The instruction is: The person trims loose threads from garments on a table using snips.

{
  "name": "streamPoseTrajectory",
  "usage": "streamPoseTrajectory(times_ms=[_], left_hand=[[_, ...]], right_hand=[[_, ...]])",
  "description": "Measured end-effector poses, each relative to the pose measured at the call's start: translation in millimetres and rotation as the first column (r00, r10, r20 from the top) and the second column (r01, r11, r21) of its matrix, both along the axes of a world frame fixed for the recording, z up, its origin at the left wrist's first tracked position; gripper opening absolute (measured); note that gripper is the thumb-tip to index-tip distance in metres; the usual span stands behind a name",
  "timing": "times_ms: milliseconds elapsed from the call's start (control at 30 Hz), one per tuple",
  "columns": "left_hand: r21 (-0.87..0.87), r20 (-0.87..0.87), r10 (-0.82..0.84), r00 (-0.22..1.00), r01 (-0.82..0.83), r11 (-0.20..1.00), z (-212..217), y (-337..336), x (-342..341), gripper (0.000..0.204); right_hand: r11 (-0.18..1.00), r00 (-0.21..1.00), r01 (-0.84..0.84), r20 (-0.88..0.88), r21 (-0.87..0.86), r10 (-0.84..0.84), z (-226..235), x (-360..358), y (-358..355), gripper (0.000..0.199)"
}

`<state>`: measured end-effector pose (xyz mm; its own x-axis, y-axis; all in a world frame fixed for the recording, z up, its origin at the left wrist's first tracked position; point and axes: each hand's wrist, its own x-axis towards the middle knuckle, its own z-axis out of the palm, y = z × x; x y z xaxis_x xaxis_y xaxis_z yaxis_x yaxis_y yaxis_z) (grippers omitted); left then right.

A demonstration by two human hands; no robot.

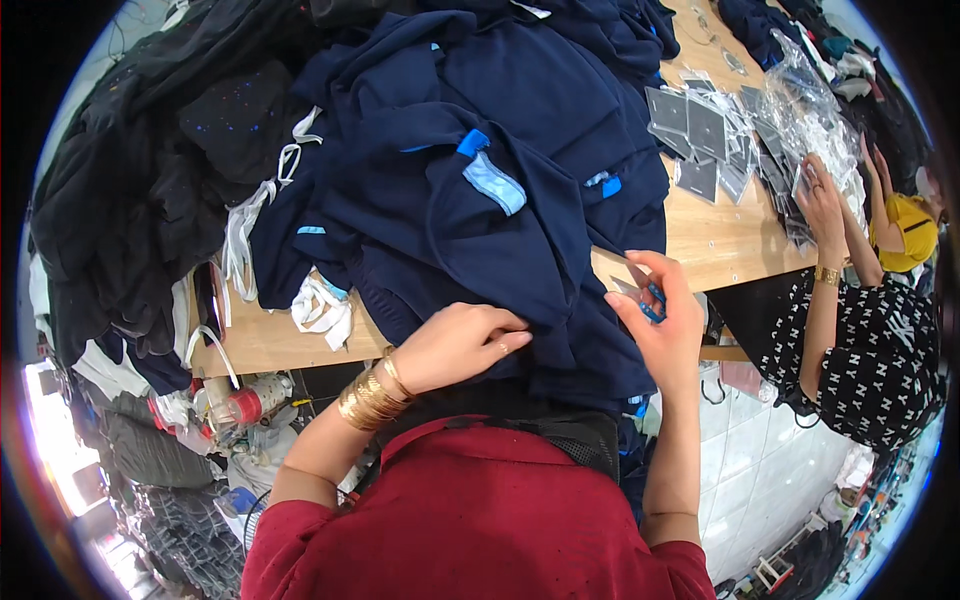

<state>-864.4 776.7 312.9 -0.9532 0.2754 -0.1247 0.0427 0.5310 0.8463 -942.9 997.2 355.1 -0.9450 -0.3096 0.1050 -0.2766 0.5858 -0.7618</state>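
A large navy blue garment [530, 100] lies bunched across the table in front of me, with light-blue patches [495, 183] showing on it. My left hand [460, 345], with gold bangles at its wrist, is closed on the garment's near part, fingertips pressed into the cloth. To the right, just off the cloth's edge, my right hand [665, 315] holds small thread snips [652, 303] with blue handles. Their pointed metal blades poke out between thumb and fingers, apart from the fabric.
Black garments [110, 200] are heaped at the left, beside white straps [240, 235]. Grey tags [705, 130] and clear plastic bags [805, 95] lie on the wooden table [720, 235] at the right. There a co-worker's hand [822, 205] handles them.
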Motion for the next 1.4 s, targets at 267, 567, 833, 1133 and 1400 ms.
streamPoseTrajectory(times_ms=[267,567,833,1133,1400], left_hand=[[0.008,-0.650,0.453,0.610,-0.591,0.807,34.0,-43.5,-86.5,0.026],[0.483,0.013,0.386,0.922,-0.344,0.805,34.6,-55.6,-81.4,0.016],[0.754,0.394,-0.117,0.912,-0.247,0.608,59.0,-1.7,-43.9,0.020],[0.612,0.413,-0.085,0.907,-0.207,0.764,45.7,31.0,-41.3,0.015],[0.796,0.492,0.144,0.859,-0.510,0.325,36.1,23.7,-27.2,0.007]], right_hand=[[0.974,0.998,-0.034,0.041,-0.223,0.044,-47.6,-37.4,-65.9,0.044],[0.893,0.895,0.175,0.445,-0.415,0.031,-0.5,-65.4,-30.5,0.017],[0.960,0.999,-0.001,-0.032,-0.282,-0.009,-21.7,-77.7,-20.5,0.014],[0.952,0.999,-0.034,-0.014,-0.305,0.032,-26.6,-63.0,-49.1,0.014],[0.915,0.963,0.169,-0.137,-0.368,-0.233,-11.9,-38.7,-26.0,0.008]])
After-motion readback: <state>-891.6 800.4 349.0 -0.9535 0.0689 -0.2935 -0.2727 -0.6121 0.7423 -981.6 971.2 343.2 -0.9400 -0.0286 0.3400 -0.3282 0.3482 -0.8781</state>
